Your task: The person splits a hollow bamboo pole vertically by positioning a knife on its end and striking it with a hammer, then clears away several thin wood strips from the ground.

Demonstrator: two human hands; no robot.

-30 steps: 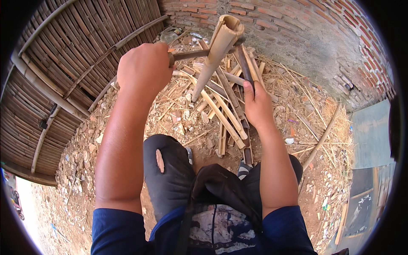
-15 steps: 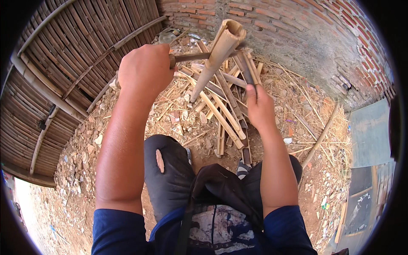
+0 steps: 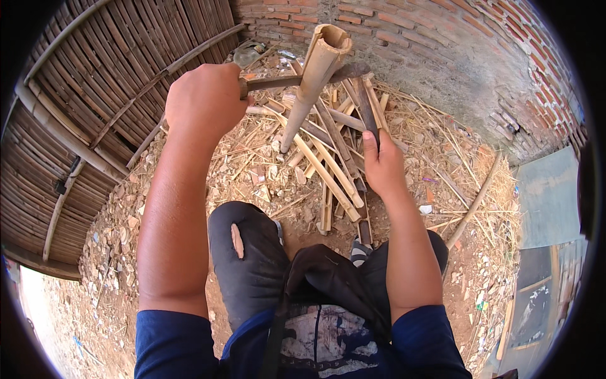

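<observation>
The left hand (image 3: 207,100) is a closed fist around the handle (image 3: 244,88) of a long dark blade (image 3: 274,83); the blade runs across an upright bamboo tube (image 3: 314,79) just below its open, notched top, its middle hidden by the tube wall, so how deep it sits I cannot tell; its far end pokes out to the right. The right hand (image 3: 384,165) is wrapped around a dark stick (image 3: 367,110), whose upper end lies by the blade's far end; whether they touch I cannot tell.

Compared with half a second ago, the tube's top and the left fist have shifted a little to the left; more of the blade's far end shows beyond the tube; the stick, blurred then, is now sharper.

The tube's foot is down at the left of a heap of split bamboo pieces (image 3: 341,179); around these spread straw and rubble; a knee in dark torn trousers (image 3: 249,268) is nearer the body; beyond stand a brick wall (image 3: 404,28) and, on the left, a slatted wall (image 3: 136,57).
</observation>
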